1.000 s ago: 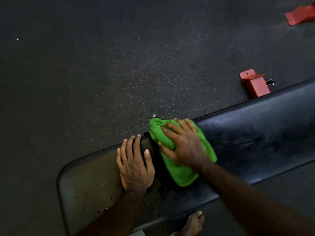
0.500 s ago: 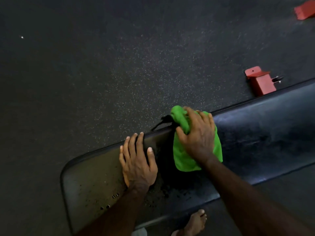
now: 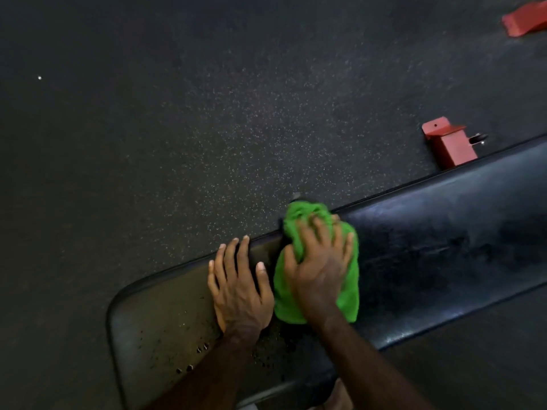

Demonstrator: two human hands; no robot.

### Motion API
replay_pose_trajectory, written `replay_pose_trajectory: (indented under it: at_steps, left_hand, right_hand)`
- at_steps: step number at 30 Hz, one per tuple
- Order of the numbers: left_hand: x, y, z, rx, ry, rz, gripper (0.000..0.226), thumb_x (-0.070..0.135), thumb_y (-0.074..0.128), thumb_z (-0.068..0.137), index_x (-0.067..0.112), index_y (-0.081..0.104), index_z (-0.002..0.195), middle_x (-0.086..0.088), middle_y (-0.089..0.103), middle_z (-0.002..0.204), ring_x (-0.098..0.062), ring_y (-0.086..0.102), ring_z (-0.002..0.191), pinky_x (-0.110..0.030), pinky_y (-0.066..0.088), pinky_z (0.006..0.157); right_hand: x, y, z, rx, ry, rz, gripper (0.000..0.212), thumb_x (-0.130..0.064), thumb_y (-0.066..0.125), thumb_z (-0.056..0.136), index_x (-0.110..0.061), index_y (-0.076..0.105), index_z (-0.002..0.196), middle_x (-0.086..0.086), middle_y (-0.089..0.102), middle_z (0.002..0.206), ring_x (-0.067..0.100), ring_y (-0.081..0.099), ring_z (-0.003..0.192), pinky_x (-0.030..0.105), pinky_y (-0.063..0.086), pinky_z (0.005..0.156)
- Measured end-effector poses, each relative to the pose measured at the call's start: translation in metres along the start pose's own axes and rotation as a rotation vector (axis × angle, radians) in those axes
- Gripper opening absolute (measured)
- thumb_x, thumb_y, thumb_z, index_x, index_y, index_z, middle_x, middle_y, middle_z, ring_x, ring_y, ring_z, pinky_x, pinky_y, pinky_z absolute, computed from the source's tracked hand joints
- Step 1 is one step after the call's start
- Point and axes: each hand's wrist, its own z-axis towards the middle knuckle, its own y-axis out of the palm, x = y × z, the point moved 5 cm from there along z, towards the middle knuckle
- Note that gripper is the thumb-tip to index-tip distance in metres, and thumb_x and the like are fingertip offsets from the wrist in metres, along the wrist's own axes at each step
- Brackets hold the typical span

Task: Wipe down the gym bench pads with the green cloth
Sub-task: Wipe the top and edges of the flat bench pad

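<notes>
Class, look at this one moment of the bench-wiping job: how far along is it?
Done, seemingly: the long pad on the right shines streaked, as if wiped. In hand: the right hand presses the green cloth near the gap between pads; the left hand braces. Left: the short pad, dull and speckled.

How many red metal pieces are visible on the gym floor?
2. One red bracket sits just beyond the far edge of the long bench pad; another red piece lies at the top right corner, cut off by the frame.

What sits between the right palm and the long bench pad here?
The green cloth, bunched under the right hand, lies between it and the long bench pad; the head view shows it.
</notes>
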Motion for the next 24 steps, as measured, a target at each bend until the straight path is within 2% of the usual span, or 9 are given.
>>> replay_pose_trajectory:
  at_steps: [3, 5, 10, 11, 16, 17, 21, 22, 24]
  left_hand:
    - [0.002, -0.001, 0.001, 0.007, 0.013, 0.004, 0.056, 0.040, 0.036, 0.102, 0.023, 0.042, 0.155, 0.000, 0.041, 0.159, -0.024, 0.029, 0.152, -0.049, 0.019, 0.124]
    - [0.002, -0.002, 0.002, 0.012, 0.005, -0.008, 0.056, 0.040, 0.039, 0.100, 0.023, 0.043, 0.154, 0.001, 0.041, 0.159, -0.024, 0.030, 0.152, -0.049, 0.020, 0.124]
    - [0.003, -0.001, 0.002, 0.006, 0.005, -0.007, 0.056, 0.040, 0.041, 0.100, 0.023, 0.043, 0.154, 0.001, 0.042, 0.158, -0.024, 0.030, 0.152, -0.050, 0.020, 0.124]
    - [0.002, -0.001, 0.002, 0.008, 0.012, -0.005, 0.056, 0.040, 0.040, 0.100, 0.023, 0.043, 0.154, 0.001, 0.042, 0.158, -0.025, 0.030, 0.151, -0.050, 0.020, 0.124]
    - [0.002, -0.001, 0.001, 0.038, 0.016, -0.009, 0.055, 0.038, 0.041, 0.100, 0.021, 0.045, 0.152, -0.001, 0.045, 0.157, -0.027, 0.033, 0.150, -0.050, 0.019, 0.124]
    - [0.003, -0.001, 0.001, 0.040, 0.013, -0.011, 0.055, 0.038, 0.042, 0.099, 0.021, 0.046, 0.152, -0.001, 0.045, 0.156, -0.027, 0.033, 0.150, -0.049, 0.019, 0.124]
    - [0.003, 0.000, 0.001, 0.032, 0.012, -0.002, 0.055, 0.037, 0.042, 0.100, 0.021, 0.045, 0.153, -0.001, 0.044, 0.157, -0.026, 0.032, 0.151, -0.049, 0.018, 0.124]
    - [0.003, 0.000, 0.001, 0.038, 0.015, 0.007, 0.055, 0.037, 0.042, 0.100, 0.021, 0.045, 0.153, -0.001, 0.044, 0.157, -0.026, 0.032, 0.151, -0.049, 0.019, 0.124]
    - [0.002, 0.000, 0.000, 0.049, 0.033, 0.025, 0.054, 0.036, 0.042, 0.100, 0.020, 0.045, 0.152, -0.002, 0.045, 0.156, -0.028, 0.034, 0.150, -0.050, 0.021, 0.123]
  right_hand:
    - [-0.008, 0.007, -0.014, -0.167, -0.415, 0.013, 0.051, -0.052, 0.056, 0.086, -0.032, 0.067, 0.133, -0.003, 0.061, 0.144, 0.031, 0.040, 0.147, 0.058, 0.025, 0.123]
    - [0.010, 0.003, 0.004, -0.167, -0.516, -0.070, 0.053, -0.051, 0.056, 0.085, -0.033, 0.066, 0.134, -0.004, 0.061, 0.145, 0.031, 0.043, 0.146, 0.058, 0.029, 0.121]
    - [0.025, -0.009, 0.015, 0.064, 0.055, -0.019, 0.057, -0.048, 0.057, 0.080, -0.025, 0.068, 0.131, 0.000, 0.063, 0.141, 0.033, 0.043, 0.145, 0.059, 0.023, 0.123]
    - [0.014, -0.005, 0.007, 0.050, 0.022, -0.029, 0.058, -0.049, 0.056, 0.080, -0.026, 0.067, 0.132, 0.001, 0.062, 0.142, 0.035, 0.042, 0.145, 0.059, 0.022, 0.122]
    - [0.013, 0.001, 0.004, -0.160, -0.533, -0.091, 0.057, -0.053, 0.058, 0.084, -0.033, 0.063, 0.137, -0.005, 0.058, 0.147, 0.029, 0.040, 0.149, 0.057, 0.028, 0.121]
    - [0.024, -0.003, 0.014, -0.122, -0.479, -0.106, 0.057, -0.052, 0.058, 0.083, -0.031, 0.064, 0.136, -0.004, 0.059, 0.146, 0.030, 0.043, 0.147, 0.058, 0.030, 0.120]
    - [0.029, -0.010, 0.011, 0.076, 0.069, -0.031, 0.058, -0.049, 0.058, 0.080, -0.027, 0.067, 0.133, -0.001, 0.061, 0.144, 0.032, 0.042, 0.145, 0.056, 0.021, 0.123]
    - [0.016, -0.005, 0.001, 0.068, 0.062, -0.036, 0.059, -0.051, 0.056, 0.080, -0.028, 0.066, 0.133, -0.001, 0.060, 0.145, 0.034, 0.041, 0.145, 0.056, 0.019, 0.123]
    - [-0.008, 0.009, -0.018, -0.019, -0.146, -0.025, 0.057, -0.054, 0.054, 0.083, -0.031, 0.065, 0.134, -0.002, 0.059, 0.146, 0.035, 0.040, 0.146, 0.057, 0.021, 0.122]
